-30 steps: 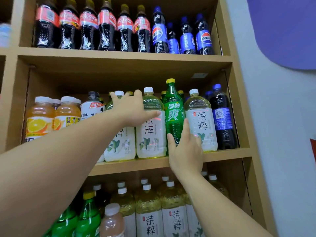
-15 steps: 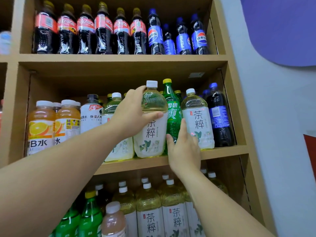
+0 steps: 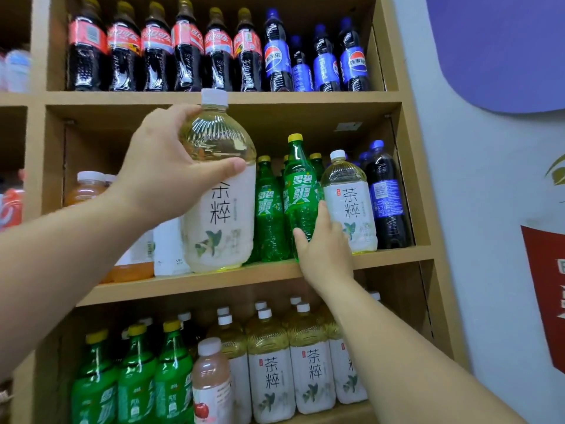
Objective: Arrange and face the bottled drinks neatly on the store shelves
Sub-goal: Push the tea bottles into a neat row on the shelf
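Note:
My left hand [image 3: 162, 172] grips a large tea bottle [image 3: 223, 209] with a white cap and white label, lifted off the middle shelf [image 3: 260, 275] and pulled toward me. My right hand [image 3: 324, 249] holds the lower body of a green soda bottle [image 3: 301, 194] with a yellow cap, standing on that shelf. A second tea bottle [image 3: 350, 206] stands just right of it, touching my fingers. More green bottles [image 3: 269, 215] stand behind the gap the lifted bottle left.
A dark blue-label cola bottle [image 3: 386, 197] stands at the shelf's right end. Orange drinks [image 3: 87, 186] and white-label bottles [image 3: 169, 249] fill its left. Cola bottles [image 3: 159, 47] line the top shelf. Tea bottles [image 3: 308, 362] and green sodas [image 3: 137, 377] fill the lower shelf. A wall is right.
My left hand has lifted the tea bottle up off the middle shelf and drawn it toward me. My right hand stayed on the green soda bottle.

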